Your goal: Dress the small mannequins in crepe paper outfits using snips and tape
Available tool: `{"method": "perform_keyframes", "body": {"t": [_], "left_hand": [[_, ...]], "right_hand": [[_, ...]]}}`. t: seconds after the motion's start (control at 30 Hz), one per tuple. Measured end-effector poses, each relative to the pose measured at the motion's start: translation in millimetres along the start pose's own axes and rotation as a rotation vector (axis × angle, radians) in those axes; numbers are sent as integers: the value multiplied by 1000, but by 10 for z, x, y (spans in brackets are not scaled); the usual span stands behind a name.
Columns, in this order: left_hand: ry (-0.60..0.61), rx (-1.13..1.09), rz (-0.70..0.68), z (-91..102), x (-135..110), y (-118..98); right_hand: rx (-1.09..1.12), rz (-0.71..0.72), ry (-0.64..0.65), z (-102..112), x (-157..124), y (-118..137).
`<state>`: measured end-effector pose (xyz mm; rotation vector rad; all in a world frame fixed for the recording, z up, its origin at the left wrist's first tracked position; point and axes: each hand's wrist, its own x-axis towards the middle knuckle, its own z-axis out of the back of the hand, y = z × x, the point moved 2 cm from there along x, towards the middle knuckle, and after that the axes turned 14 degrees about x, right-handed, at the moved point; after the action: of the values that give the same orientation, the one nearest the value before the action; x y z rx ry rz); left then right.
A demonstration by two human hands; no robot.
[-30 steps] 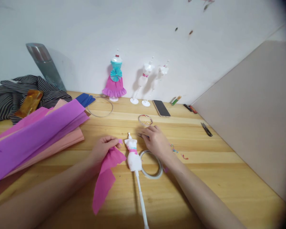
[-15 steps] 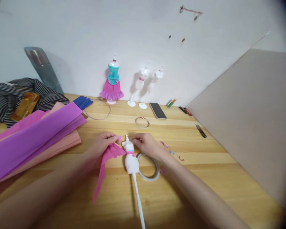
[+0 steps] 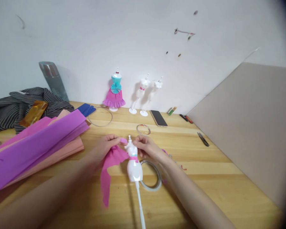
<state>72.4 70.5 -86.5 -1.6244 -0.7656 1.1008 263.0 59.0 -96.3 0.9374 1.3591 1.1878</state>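
Observation:
A small white doll dress form (image 3: 134,171) with a pink and blue band round its waist lies before me, its stand pole pointing towards me. My left hand (image 3: 109,144) is closed on a piece of pink crepe paper (image 3: 106,181), whose ragged tail hangs below. A small pink strip sticks out past the fingertips, close to the form's neck. On the other side, my right hand (image 3: 145,145) has its fingers bent and closed at the form's shoulder. A roll of tape (image 3: 159,181) lies beside the form, partly under my right forearm.
Rolled purple and peach crepe paper (image 3: 38,152) lies left, near striped cloth (image 3: 4,106) and a bottle (image 3: 54,81). A dressed form (image 3: 114,97) and two bare forms (image 3: 143,90) stand by the wall. A phone (image 3: 158,118), bracelet (image 3: 143,129), snips (image 3: 203,139) and paper scraps lie right.
The view has tilted upwards, so the table sits lower. Both hands have come closer to the form's neck, and the pink strip shows more. The form has shifted slightly away from me.

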Motion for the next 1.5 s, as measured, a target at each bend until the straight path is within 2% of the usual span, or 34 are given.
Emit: {"method": "perform_keyframes", "body": {"t": [0.13,0.27,0.37,0.47,0.53,0.73,0.97,1.17,1.27,1.5], "left_hand": [[32,-53,-143,14,-164,-284],[61,-40,-250,-20,-337,-562],[73,2,-360,-36,-451,-758],[80,136,-466,-74,-563,-920],[35,220,-506,-116,-629,-984],[-145,195,-488,-253,-723,-962],[-131,351,-636,-275,-775,-948],[-297,419,-765,-246,-826,-1004],[-352,411,-761,-261,-848,-1024],[-391,441,-757,-299,-830,-1019]], "right_hand": [[184,94,-61,107,-99,324],[301,291,-145,149,-231,714],[319,425,-142,49,-323,912],[285,463,-102,-117,-398,996],[271,474,-99,-210,-442,1010],[245,539,-124,-318,-542,1025],[185,587,-110,-311,-639,1029],[112,629,-123,-290,-707,1021],[95,610,-125,-305,-742,1043],[98,693,-98,-298,-811,1019]]}}
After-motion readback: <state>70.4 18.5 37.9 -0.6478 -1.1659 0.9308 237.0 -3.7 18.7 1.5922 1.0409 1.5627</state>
